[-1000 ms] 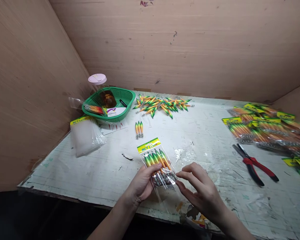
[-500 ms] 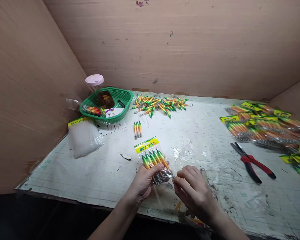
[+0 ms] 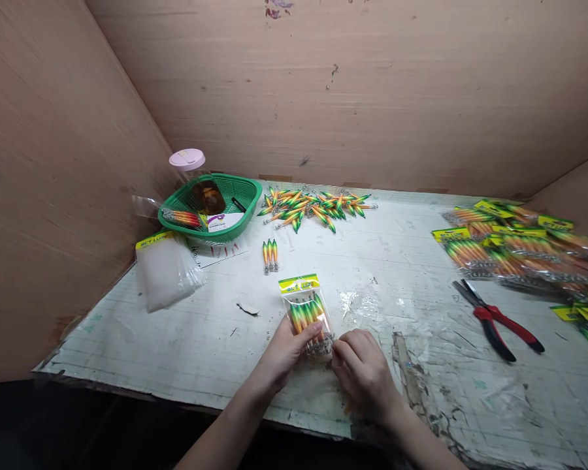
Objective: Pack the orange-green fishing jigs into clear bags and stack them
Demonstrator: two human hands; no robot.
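In the head view, the left hand grasps the packet over the counter, thumb across its front; the right hand has its fingers pinched on its lower right corner; three lures lie beyond; pliers lie rightward.

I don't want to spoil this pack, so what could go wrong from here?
The metal hooks at the near end of the bag of lures lie close to the right hand, so they might prick it or snag the clear film. The left hand holds the bag with its thumb across the front; too loose a grip could let it slip.
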